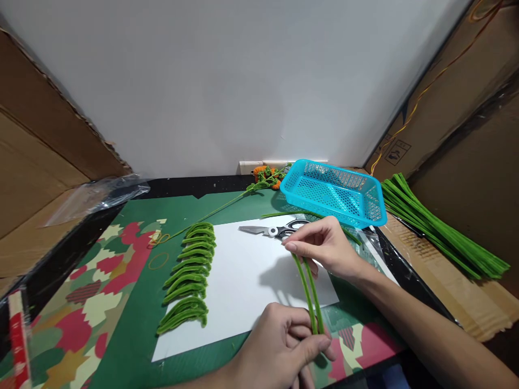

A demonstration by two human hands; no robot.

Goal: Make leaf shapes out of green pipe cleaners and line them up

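Note:
Two green fuzzy stems (pixel 307 286) run side by side between my hands. My left hand (pixel 284 346) is closed on their lower ends, near the front edge of the white sheet. Above and to the right, my right hand (pixel 324 248) pinches their upper ends between thumb and fingers. Just behind my right hand, scissors (pixel 263 231) lie on the white paper (pixel 235 281), their blades pointing left and one handle partly hidden. A column of bent green pieces (pixel 190 270) lies along the paper's left side.
A blue basket (pixel 332 194) stands at the back right. Beside it lies a bundle of green stems (pixel 441 227) on cardboard. An orange flower (pixel 264 173) with a long stem lies behind the paper. Rubber bands (pixel 158 261) rest at left on the green mat (pixel 133 302).

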